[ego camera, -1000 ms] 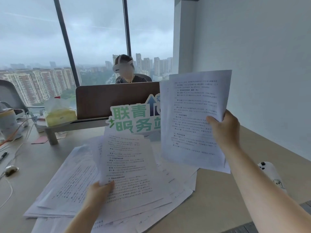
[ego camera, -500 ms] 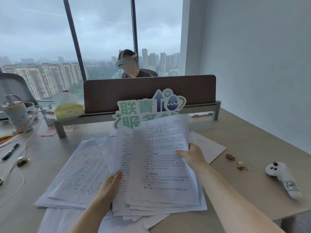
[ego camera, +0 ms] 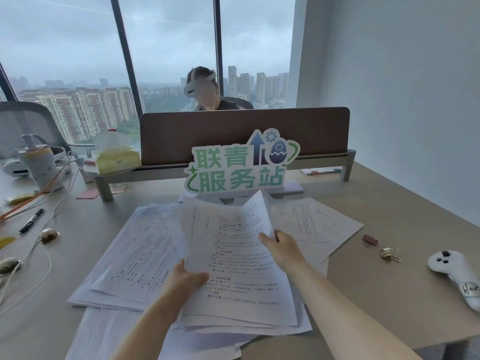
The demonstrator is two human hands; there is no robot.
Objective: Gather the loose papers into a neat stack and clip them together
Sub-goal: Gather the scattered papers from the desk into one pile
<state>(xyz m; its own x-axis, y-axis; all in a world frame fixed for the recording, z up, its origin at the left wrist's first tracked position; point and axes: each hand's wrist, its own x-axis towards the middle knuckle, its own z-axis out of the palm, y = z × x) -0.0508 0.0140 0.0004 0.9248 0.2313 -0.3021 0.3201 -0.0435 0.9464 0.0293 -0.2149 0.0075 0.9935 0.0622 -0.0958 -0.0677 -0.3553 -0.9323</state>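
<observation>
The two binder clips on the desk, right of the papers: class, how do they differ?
The red binder clip is dark red; the gold binder clip is pale gold. The red binder clip lies farther from the camera, closer to the loose papers; the gold binder clip lies nearer the white controller. Both lie unused on the desk, untouched by either hand.

Right hand [ego camera: 281, 249] brought its raised sheet [ego camera: 233, 245] down — onto left hand's [ego camera: 185, 280] bundle
</observation>
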